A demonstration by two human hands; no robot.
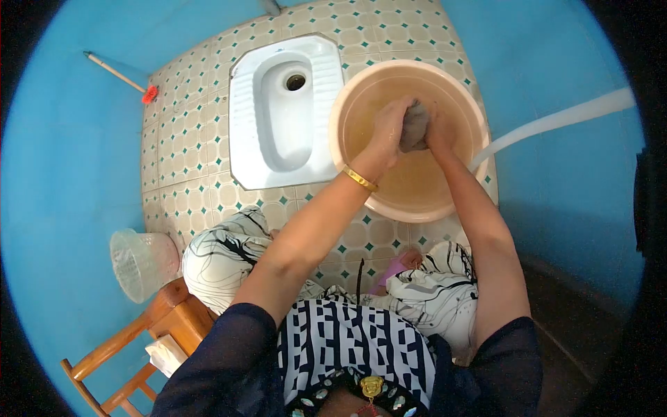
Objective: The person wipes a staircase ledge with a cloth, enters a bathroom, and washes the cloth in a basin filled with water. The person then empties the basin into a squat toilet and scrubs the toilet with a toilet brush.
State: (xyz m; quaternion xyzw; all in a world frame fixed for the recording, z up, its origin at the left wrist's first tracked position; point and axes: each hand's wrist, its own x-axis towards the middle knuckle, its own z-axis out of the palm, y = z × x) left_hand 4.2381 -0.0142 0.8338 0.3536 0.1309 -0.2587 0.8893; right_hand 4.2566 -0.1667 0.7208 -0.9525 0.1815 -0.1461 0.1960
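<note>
A large peach-coloured basin (pixel 338 149) stands on the tiled floor with cloudy, yellowish water in it. Over the water, my left hand (pixel 390 131) and my right hand (pixel 440 130) are closed around a wadded grey cloth (pixel 415 126), one hand on each side. The cloth bulges up between them. A gold bangle (pixel 360 178) circles my left wrist. Some of the fingers are hidden behind the cloth and the hands themselves.
A white squat toilet (pixel 286 118) adjoins the basin on the left. A pale hose (pixel 556 124) reaches the basin's right rim from the blue wall. A plastic wastebasket (pixel 142 258), a wooden chair (pixel 149 330) and a red-headed brush (pixel 149 94) are at the left.
</note>
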